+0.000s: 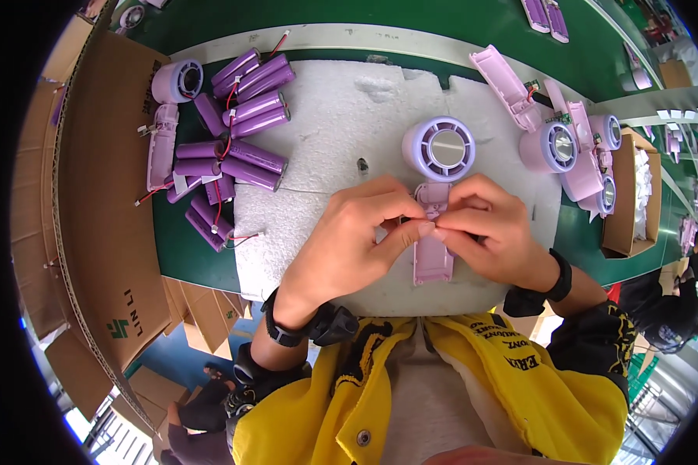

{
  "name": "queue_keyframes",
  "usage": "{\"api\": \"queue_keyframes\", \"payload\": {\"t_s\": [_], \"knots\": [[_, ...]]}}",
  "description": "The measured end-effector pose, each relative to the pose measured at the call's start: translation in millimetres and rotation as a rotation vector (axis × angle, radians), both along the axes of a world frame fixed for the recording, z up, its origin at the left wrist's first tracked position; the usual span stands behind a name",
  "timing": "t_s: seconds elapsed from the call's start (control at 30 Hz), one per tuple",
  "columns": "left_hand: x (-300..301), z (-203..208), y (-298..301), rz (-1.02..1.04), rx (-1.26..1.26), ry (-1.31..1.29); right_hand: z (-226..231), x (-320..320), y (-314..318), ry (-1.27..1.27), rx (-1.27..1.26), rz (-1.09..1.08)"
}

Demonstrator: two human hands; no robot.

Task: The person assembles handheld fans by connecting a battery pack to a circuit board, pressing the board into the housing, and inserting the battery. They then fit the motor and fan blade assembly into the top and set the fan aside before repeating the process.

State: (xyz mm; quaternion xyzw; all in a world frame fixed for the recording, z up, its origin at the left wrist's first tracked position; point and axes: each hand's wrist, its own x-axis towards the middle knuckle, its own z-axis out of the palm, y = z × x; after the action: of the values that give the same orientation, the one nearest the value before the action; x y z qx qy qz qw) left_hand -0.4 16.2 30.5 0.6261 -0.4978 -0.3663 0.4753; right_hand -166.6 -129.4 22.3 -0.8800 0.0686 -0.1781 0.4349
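My left hand [353,232] and right hand [492,229] were pinched, fingertips close together, over the pink handle [433,265], at six o'clock from the purple fan head [440,148]; I couldn't tell what they gripped. A hard tug might have strained any wire hidden there, and uneven pressure might have skidded the handle across the foam board [326,116].

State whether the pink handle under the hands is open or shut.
Open: the pink handle shows its rim and recess, with no cover over its lower part. The left hand and right hand hide its middle.
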Motion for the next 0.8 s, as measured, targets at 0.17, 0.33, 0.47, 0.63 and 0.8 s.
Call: {"api": "queue_keyframes", "payload": {"t_s": [0.17,0.33,0.47,0.63,0.8], "knots": [[2.2,5.0,-1.7,0.002,0.083,0.189,3.8,2.8,-6.4,0.085,0.143,0.015],[1.5,-4.8,-1.9,0.04,0.026,0.209,2.0,2.2,-8.9,0.09,0.184,0.038],[3.8,-4.0,0.9,0.055,0.018,0.2,3.6,1.9,-8.3,0.121,0.185,0.036],[2.3,-6.0,1.4,0.088,-0.019,0.272,3.6,1.4,-7.9,0.118,0.199,0.035],[2.7,-3.7,0.3,0.075,-0.034,0.277,4.0,3.7,-7.1,0.115,0.184,0.006]]}}
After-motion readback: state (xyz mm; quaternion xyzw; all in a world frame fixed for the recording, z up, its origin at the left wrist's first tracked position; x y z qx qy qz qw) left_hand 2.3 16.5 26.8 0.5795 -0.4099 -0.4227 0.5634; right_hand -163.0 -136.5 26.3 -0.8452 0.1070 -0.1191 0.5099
